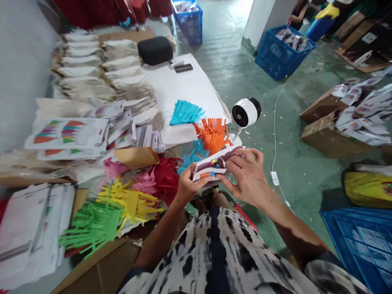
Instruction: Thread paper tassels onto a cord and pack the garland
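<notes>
White card printed with bright colours forms the thin packet (212,163), held flat in the air above the person's lap, just off the table edge. One packet is in hand. The left hand (187,185) grips its near end, thumb on top; the right hand (249,175) lies over its far end, fingers closed on it. Beside it lie fringed paper bunches: two orange (213,134), one yellow (131,202), one green (92,226), one red (167,177). One small fan (245,113) stands beyond.

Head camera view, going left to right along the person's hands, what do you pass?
Green paper fringe → yellow paper fringe → left hand → packet held in both hands → right hand → power strip → yellow bag.
</notes>
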### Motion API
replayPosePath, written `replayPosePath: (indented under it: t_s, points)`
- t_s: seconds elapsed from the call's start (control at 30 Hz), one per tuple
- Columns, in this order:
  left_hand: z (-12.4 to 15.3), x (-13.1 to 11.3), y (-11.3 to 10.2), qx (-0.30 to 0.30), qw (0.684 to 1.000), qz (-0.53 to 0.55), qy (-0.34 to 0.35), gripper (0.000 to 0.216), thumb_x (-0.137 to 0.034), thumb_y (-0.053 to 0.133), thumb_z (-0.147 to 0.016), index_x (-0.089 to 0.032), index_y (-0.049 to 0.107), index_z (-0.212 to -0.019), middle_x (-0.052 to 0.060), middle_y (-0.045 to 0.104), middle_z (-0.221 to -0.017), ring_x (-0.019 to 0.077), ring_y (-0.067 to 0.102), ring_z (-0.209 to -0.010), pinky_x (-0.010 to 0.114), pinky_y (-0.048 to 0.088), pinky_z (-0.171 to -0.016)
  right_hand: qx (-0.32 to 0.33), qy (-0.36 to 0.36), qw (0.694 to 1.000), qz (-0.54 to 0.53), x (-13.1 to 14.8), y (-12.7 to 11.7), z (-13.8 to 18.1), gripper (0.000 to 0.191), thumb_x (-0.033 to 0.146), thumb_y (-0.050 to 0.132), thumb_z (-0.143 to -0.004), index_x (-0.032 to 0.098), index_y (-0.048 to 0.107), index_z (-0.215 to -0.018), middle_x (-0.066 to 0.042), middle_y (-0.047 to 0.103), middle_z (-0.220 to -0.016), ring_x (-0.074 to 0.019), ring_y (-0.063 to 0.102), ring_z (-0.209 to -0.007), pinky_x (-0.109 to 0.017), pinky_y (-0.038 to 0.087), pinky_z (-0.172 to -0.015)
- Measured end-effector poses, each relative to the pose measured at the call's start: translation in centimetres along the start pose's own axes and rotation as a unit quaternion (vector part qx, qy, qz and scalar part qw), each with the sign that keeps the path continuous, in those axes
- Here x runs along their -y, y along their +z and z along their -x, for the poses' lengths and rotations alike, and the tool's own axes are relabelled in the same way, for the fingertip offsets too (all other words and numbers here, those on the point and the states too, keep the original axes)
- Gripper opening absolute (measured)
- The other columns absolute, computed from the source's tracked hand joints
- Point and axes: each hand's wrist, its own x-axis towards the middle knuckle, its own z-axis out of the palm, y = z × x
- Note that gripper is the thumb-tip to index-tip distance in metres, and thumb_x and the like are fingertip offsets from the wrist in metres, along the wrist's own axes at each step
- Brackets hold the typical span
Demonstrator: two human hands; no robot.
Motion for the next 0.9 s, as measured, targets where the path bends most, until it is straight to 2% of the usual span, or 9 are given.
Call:
replayPosePath:
  t_s: [0.1, 0.23, 0.33, 0.47, 0.53, 0.6, 0.67, 0.77, 0.9]
  points:
    - [0.2, 0.0, -0.8, 0.005, 1.0, -0.025, 0.018, 0.039, -0.034, 0.092, -0.066, -0.016, 0.076, -0.096, 0.004, 0.079, -0.09, 0.0183, 0.071, -0.075, 0.028, 0.059, -0.072, -0.02, 0.013, 1.0, 0.018, 0.6, -1.2, -0.1, 0.034, 0.047, 0.061, -0.1, 0.024, 0.066, -0.123, -0.009, 0.073, -0.117, -0.037, 0.053, -0.132, -0.058, 0.028, -0.111]
    - [0.8, -0.3, -1.7, 0.004, 0.999, -0.03, 0.022, 0.036, -0.034, 0.091, -0.068, -0.016, 0.076, -0.095, 0.005, 0.079, -0.091, 0.0185, 0.071, -0.075, 0.028, 0.059, -0.071, -0.059, -0.009, 0.998, -0.029, 1.9, -1.8, -0.2, 0.055, 0.04, 0.06, -0.101, 0.021, 0.048, -0.151, -0.014, 0.066, -0.14, -0.0334, 0.056, -0.132, -0.05, 0.04, -0.105]
    - [1.3, -0.5, -1.9, 0.007, 0.999, -0.031, 0.03, 0.036, -0.035, 0.092, -0.067, -0.017, 0.077, -0.095, 0.004, 0.079, -0.09, 0.0192, 0.071, -0.077, 0.028, 0.059, -0.072, -0.022, -0.06, 0.996, -0.059, 2.8, -1.0, -0.6, 0.048, 0.038, 0.056, -0.103, 0.017, 0.052, -0.146, -0.016, 0.069, -0.136, -0.0304, 0.063, -0.125, -0.045, 0.045, -0.101]
    - [1.9, -0.2, -1.9, 0.018, 1.0, -0.021, 0.012, 0.042, -0.036, 0.092, -0.065, -0.018, 0.078, -0.1, 0.003, 0.078, -0.088, 0.0183, 0.069, -0.074, 0.027, 0.056, -0.069, 0.096, -0.044, 0.992, -0.065, 2.9, 0.1, -1.6, 0.043, 0.049, 0.059, -0.102, 0.013, 0.064, -0.126, -0.014, 0.079, -0.101, -0.031, 0.072, -0.101, -0.048, 0.045, -0.098]
    - [2.1, 0.2, -1.9, 0.021, 1.0, -0.003, -0.021, 0.042, -0.035, 0.092, -0.064, -0.017, 0.078, -0.099, 0.003, 0.078, -0.088, 0.0184, 0.069, -0.074, 0.027, 0.056, -0.069, 0.118, -0.032, 0.99, -0.071, 2.5, 0.0, -1.9, 0.04, 0.052, 0.06, -0.101, 0.016, 0.069, -0.115, -0.012, 0.08, -0.098, -0.031, 0.073, -0.1, -0.048, 0.045, -0.099]
    - [2.3, 0.6, -2.0, 0.004, 0.998, 0.032, -0.055, 0.04, -0.033, 0.091, -0.065, -0.016, 0.079, -0.098, 0.005, 0.079, -0.092, 0.0197, 0.071, -0.078, 0.029, 0.056, -0.073, 0.07, -0.015, 0.994, -0.086, 1.9, -0.4, -1.8, 0.034, 0.051, 0.061, -0.1, 0.02, 0.07, -0.113, -0.011, 0.079, -0.107, -0.0302, 0.072, -0.106, -0.049, 0.044, -0.101]
    - [2.3, 1.0, -2.3, -0.025, 0.992, 0.092, -0.082, 0.037, -0.032, 0.091, -0.067, -0.015, 0.079, -0.098, 0.005, 0.08, -0.095, 0.0203, 0.072, -0.081, 0.03, 0.057, -0.077, -0.038, 0.03, 0.992, -0.119, 1.4, -0.6, -1.2, 0.031, 0.046, 0.065, -0.099, 0.025, 0.069, -0.121, -0.01, 0.075, -0.124, -0.0305, 0.068, -0.118, -0.051, 0.042, -0.106]
    - [2.4, 1.3, -2.6, -0.039, 0.973, 0.195, -0.119, 0.037, -0.032, 0.092, -0.067, -0.016, 0.08, -0.097, 0.005, 0.08, -0.092, 0.0189, 0.072, -0.076, 0.03, 0.058, -0.074, -0.144, 0.131, 0.953, -0.234, 1.0, 0.5, -0.1, 0.047, 0.043, 0.071, -0.095, 0.03, 0.061, -0.139, -0.009, 0.067, -0.14, -0.0305, 0.062, -0.129, -0.052, 0.045, -0.11]
    - [2.8, 0.8, -2.5, -0.009, 0.958, 0.238, -0.159, 0.047, -0.03, 0.094, -0.066, -0.016, 0.079, -0.107, 0.007, 0.081, -0.098, 0.0209, 0.075, -0.079, 0.032, 0.06, -0.077, -0.048, 0.214, 0.855, -0.47, 1.2, 4.0, 1.3, 0.046, 0.047, 0.073, -0.094, 0.029, 0.063, -0.136, -0.006, 0.074, -0.123, -0.0252, 0.07, -0.108, -0.043, 0.056, -0.095]
